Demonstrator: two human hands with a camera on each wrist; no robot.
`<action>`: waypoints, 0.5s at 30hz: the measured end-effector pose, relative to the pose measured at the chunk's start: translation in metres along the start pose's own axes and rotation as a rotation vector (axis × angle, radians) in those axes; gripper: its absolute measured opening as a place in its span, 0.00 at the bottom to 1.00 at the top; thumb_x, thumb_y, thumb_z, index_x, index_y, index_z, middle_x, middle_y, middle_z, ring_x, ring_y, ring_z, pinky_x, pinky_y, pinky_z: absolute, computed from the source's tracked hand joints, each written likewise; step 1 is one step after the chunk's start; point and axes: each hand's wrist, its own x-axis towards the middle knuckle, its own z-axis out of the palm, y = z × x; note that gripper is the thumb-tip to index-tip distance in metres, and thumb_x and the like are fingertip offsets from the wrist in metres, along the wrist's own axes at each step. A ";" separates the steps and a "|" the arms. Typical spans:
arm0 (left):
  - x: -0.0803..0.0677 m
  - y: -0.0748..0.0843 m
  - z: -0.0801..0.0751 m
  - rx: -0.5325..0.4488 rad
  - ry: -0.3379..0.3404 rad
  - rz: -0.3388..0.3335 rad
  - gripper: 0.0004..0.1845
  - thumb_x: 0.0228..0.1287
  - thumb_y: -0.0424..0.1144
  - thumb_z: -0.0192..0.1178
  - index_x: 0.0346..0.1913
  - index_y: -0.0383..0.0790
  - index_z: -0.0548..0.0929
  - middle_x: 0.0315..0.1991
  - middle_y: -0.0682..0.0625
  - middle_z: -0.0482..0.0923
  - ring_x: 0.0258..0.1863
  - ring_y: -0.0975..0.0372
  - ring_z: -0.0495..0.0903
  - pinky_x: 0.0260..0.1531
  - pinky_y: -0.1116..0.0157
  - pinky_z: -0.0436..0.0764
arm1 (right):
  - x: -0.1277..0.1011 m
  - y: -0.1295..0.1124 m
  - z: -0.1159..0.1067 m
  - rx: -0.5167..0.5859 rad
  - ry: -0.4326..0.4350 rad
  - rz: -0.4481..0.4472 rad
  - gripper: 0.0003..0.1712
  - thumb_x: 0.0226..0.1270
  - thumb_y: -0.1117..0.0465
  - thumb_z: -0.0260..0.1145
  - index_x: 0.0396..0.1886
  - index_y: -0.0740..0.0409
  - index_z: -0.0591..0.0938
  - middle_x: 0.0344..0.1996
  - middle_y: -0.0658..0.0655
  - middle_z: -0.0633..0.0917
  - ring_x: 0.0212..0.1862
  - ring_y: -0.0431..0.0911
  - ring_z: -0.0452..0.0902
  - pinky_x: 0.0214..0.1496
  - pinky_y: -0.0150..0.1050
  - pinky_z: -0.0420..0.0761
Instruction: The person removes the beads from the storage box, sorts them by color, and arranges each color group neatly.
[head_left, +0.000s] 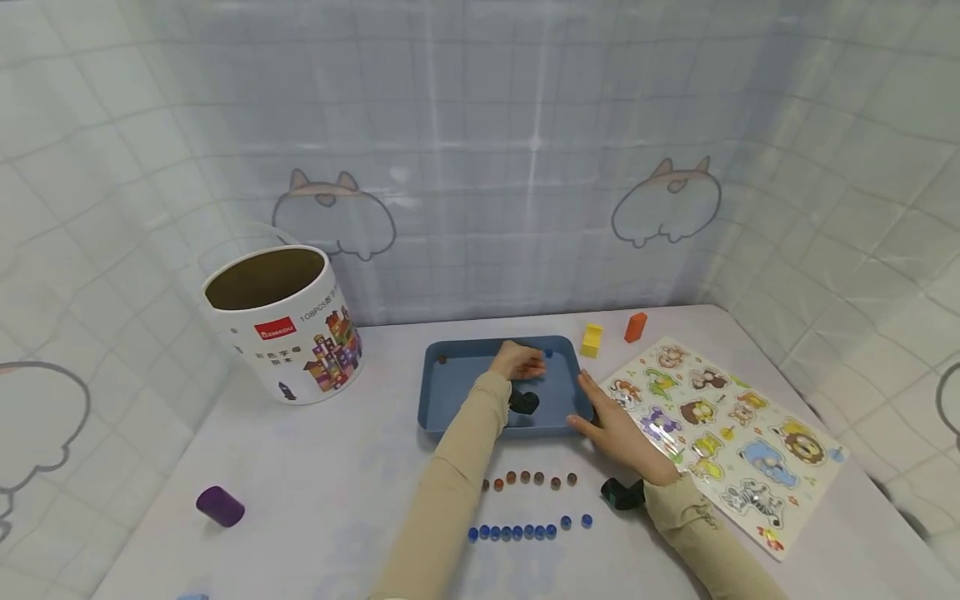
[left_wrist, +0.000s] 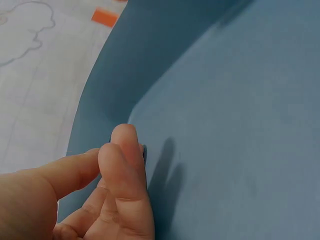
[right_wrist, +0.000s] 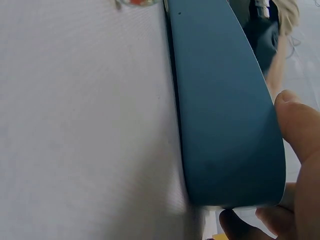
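1. L hand (head_left: 517, 360) is inside the blue tray (head_left: 457, 392), far-middle part. Fingers bunched w/ thumb against fingertips (left_wrist: 125, 150) in left wrist view; can't tell if anything is pinched between them.
2. A blue bead (head_left: 548, 353) lies on tray floor just right of L hand's fingertips. A brown bead (head_left: 442, 359) sits at tray's far-left corner, well apart from the hand.
3. R hand (head_left: 615, 425) rests against tray's near-right corner, fingers mostly straight along the right rim; right wrist view shows thumb (right_wrist: 300, 125) over the rim and other fingers under the edge. A loose hold on the tray wall, not a tight clamp.
4. Tray sits mid-table, between the round tub (head_left: 281, 325) to the left and the animal puzzle board (head_left: 723, 417) to the right.
5. Near side of tray: a row of brown beads (head_left: 528, 479), then nearer still a row of blue beads (head_left: 525, 529); both rows lie between the two forearms.
6. Yellow block (head_left: 592, 340) and orange block (head_left: 635, 327) stand just past tray's far-right corner, close together, not touching.
7. Purple cylinder (head_left: 220, 506) lies on its side near-left, well apart from everything.
8. Dark wrist cams strapped on both arms; L one hangs over tray floor.
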 end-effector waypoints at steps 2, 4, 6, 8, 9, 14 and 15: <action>-0.002 0.002 0.007 -0.016 -0.008 -0.007 0.15 0.68 0.31 0.59 0.53 0.26 0.81 0.39 0.36 0.86 0.21 0.62 0.83 0.30 0.71 0.84 | 0.000 0.001 0.000 -0.004 -0.002 -0.001 0.44 0.71 0.52 0.62 0.76 0.68 0.52 0.76 0.68 0.52 0.76 0.63 0.50 0.73 0.61 0.57; -0.003 0.003 0.013 -0.026 -0.013 -0.007 0.15 0.68 0.31 0.58 0.54 0.26 0.80 0.45 0.34 0.84 0.25 0.60 0.86 0.35 0.69 0.85 | 0.001 0.000 0.001 -0.004 -0.003 -0.001 0.45 0.71 0.52 0.62 0.76 0.68 0.52 0.76 0.68 0.52 0.75 0.63 0.49 0.73 0.61 0.57; -0.006 0.004 0.019 -0.041 -0.016 -0.007 0.15 0.68 0.30 0.58 0.54 0.25 0.80 0.50 0.32 0.82 0.32 0.57 0.88 0.41 0.67 0.85 | 0.001 0.000 0.001 -0.001 -0.004 0.003 0.45 0.70 0.51 0.62 0.76 0.67 0.52 0.76 0.68 0.53 0.75 0.63 0.50 0.73 0.61 0.57; -0.007 0.004 0.026 -0.057 -0.017 -0.006 0.15 0.67 0.29 0.59 0.53 0.24 0.80 0.49 0.32 0.82 0.35 0.55 0.89 0.42 0.66 0.85 | 0.001 -0.001 0.001 -0.001 -0.009 0.011 0.45 0.70 0.51 0.62 0.76 0.67 0.52 0.76 0.68 0.53 0.75 0.63 0.50 0.73 0.61 0.57; -0.006 0.003 0.030 -0.062 -0.010 -0.001 0.14 0.66 0.28 0.59 0.52 0.24 0.80 0.48 0.33 0.83 0.38 0.54 0.88 0.41 0.66 0.85 | 0.001 -0.001 0.001 0.000 -0.012 0.015 0.45 0.70 0.51 0.62 0.76 0.66 0.52 0.76 0.68 0.53 0.75 0.63 0.50 0.73 0.61 0.57; -0.009 0.005 0.040 -0.064 -0.011 0.007 0.12 0.63 0.25 0.61 0.48 0.22 0.82 0.45 0.32 0.84 0.36 0.53 0.89 0.38 0.66 0.86 | 0.001 0.000 0.000 -0.006 -0.016 0.010 0.45 0.71 0.50 0.61 0.76 0.66 0.51 0.76 0.68 0.53 0.75 0.63 0.51 0.72 0.61 0.57; -0.010 0.006 0.040 -0.064 -0.026 0.004 0.12 0.62 0.24 0.61 0.47 0.21 0.82 0.45 0.33 0.84 0.34 0.54 0.89 0.38 0.66 0.86 | 0.000 0.000 -0.001 -0.007 -0.015 0.007 0.45 0.70 0.50 0.62 0.76 0.66 0.52 0.76 0.68 0.53 0.75 0.63 0.51 0.72 0.61 0.58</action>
